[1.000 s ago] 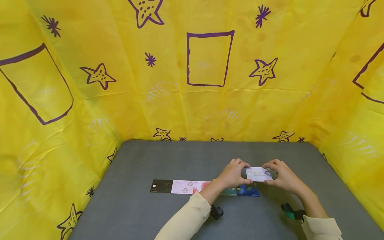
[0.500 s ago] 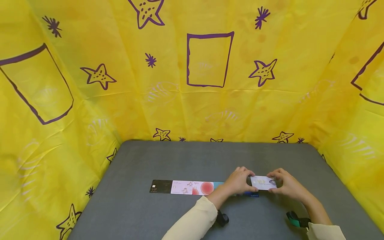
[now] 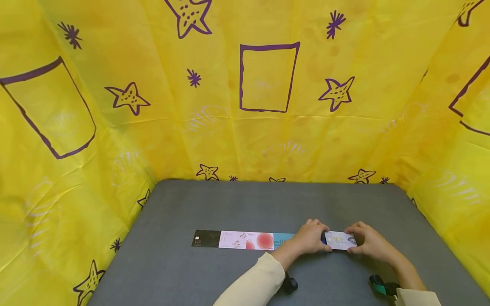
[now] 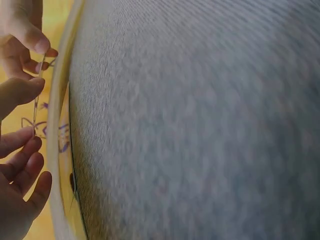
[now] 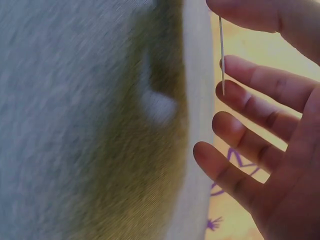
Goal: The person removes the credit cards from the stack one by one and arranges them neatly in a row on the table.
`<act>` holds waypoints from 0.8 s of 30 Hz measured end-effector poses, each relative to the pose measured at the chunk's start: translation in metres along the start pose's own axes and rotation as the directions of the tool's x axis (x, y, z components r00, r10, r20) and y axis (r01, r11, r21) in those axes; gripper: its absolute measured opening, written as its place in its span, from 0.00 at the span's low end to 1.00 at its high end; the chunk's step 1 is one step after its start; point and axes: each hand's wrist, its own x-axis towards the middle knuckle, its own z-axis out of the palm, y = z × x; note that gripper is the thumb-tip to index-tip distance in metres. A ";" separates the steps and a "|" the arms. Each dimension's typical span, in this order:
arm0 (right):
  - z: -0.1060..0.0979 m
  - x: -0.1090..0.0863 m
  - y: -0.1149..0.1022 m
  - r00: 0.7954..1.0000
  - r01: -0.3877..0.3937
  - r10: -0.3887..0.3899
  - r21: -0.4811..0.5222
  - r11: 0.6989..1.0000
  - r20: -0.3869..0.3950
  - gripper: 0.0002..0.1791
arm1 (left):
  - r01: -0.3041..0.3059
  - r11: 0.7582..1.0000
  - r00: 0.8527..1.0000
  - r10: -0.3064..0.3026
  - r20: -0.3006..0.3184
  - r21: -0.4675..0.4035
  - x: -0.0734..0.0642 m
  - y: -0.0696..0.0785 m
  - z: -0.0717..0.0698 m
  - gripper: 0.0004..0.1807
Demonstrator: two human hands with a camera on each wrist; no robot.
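Note:
A white VIP card (image 3: 340, 240) with gold lettering is held between both hands at the right end of a row of cards. My left hand (image 3: 309, 238) pinches its left end between thumb and fingers. At its right end, my right hand (image 3: 368, 243) does the same. The left wrist view shows the card (image 4: 35, 112) edge-on. In the right wrist view, the thumb and fingertips of my right hand (image 5: 270, 115) meet the thin card edge (image 5: 222, 55). A strip of dark blue card (image 3: 323, 239) shows beside the left fingers; the rest is hidden.
To the left, the row holds a black VIP card (image 3: 206, 239), a pale pink card (image 3: 232, 240), a card with a red circle (image 3: 264, 241) and a teal card (image 3: 281, 240). They lie on a grey table (image 3: 168, 272). Yellow patterned cloth (image 3: 264, 140) surrounds the table.
Both hands have moved right and nearer to me, carrying the white card to the row's right end. The red-circle card and part of the teal card have come out from behind the left arm.

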 end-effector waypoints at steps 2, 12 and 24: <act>0.001 -0.002 0.003 1.000 -0.003 0.003 -0.006 1.000 -0.001 0.23 | 0.005 1.000 1.000 -0.005 0.005 0.011 0.002 0.003 0.002 0.27; 0.005 -0.005 0.006 1.000 -0.012 0.013 -0.086 0.996 0.013 0.22 | 0.078 0.991 0.996 -0.082 0.034 0.106 0.006 0.014 0.007 0.26; 0.004 -0.003 0.002 0.998 -0.040 0.048 -0.166 0.985 0.043 0.23 | 0.116 0.978 0.991 -0.126 0.043 0.173 0.008 0.020 0.009 0.26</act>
